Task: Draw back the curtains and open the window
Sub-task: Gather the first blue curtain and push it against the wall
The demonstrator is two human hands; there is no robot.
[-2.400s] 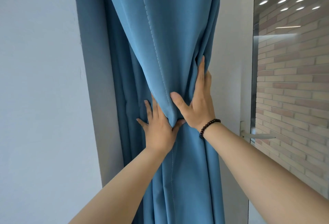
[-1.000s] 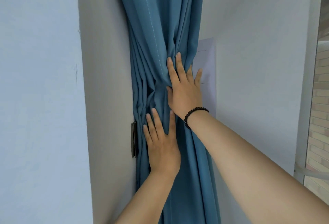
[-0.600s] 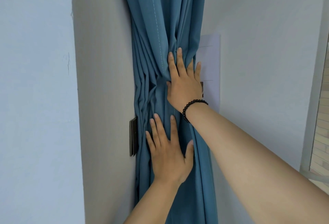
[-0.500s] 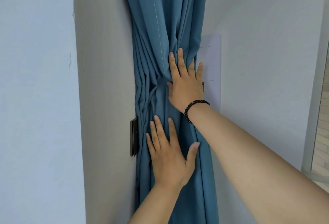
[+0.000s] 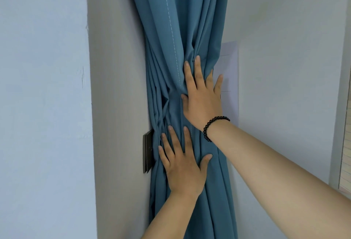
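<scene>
The blue curtain (image 5: 176,35) hangs bunched into a narrow bundle in the corner between two walls. My left hand (image 5: 183,164) lies flat on the lower folds, fingers spread, thumb out to the right. My right hand (image 5: 202,98), with a black bead bracelet at the wrist, presses flat on the bundle higher up, fingers pointing up. Neither hand closes around the cloth. The window frame (image 5: 340,105) shows as a strip at the far right edge; its handle is out of sight.
A dark switch plate (image 5: 147,152) sits on the grey wall just left of the curtain, partly covered by folds. A pale sheet of paper (image 5: 229,79) is stuck to the wall behind the curtain's right side. White walls fill both sides.
The curtain went from loosely gathered beside the window to pressed tight into the corner. Both hands opened flat on it, and in the last half second they barely moved.
</scene>
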